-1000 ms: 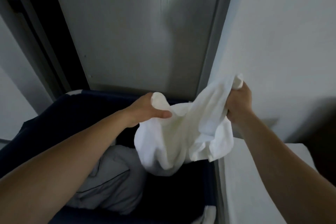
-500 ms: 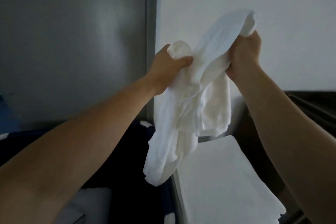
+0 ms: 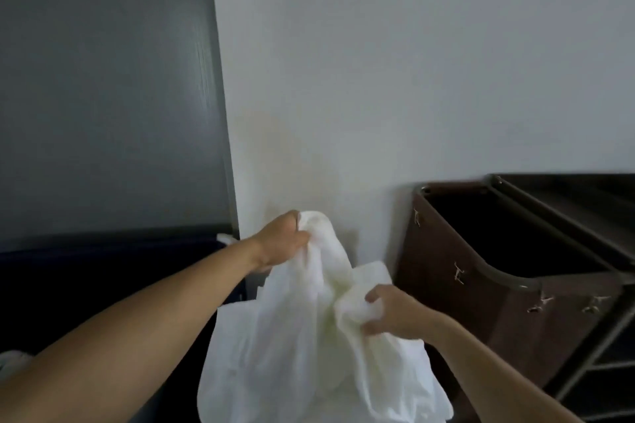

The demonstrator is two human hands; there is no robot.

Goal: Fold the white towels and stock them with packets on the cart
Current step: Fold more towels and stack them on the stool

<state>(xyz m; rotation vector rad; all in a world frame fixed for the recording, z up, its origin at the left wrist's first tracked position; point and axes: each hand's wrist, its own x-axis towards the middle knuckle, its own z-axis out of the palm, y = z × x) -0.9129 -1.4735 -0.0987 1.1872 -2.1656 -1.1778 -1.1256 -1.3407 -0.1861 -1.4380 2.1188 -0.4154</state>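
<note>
A: What's nearest?

B: Two bare forearms reaching in from the bottom edge. The right hand (image 3: 395, 316) is the closer and lower one, with its fingers curled into a bunched fold of the towel (image 3: 302, 354).

A: And the other?

B: The left hand (image 3: 281, 240) is higher and a bit farther out. Its fingers are closed tight round the towel's top edge.

A: So where's the towel?

B: In the air, held by both hands. It hangs crumpled and unfolded, and its lower end runs out of view.

A: What's around it?

B: A dark blue bin (image 3: 120, 257) to the left, behind the left arm. To the right is the cart (image 3: 481, 285), with a brown bag open at the top and small metal clips (image 3: 458, 273) along its side. The towel hangs between the two. I can't tell whether it touches either.

A: Behind that?

B: A pale wall (image 3: 412, 79), and left of it a dark grey door (image 3: 103, 96).
</note>
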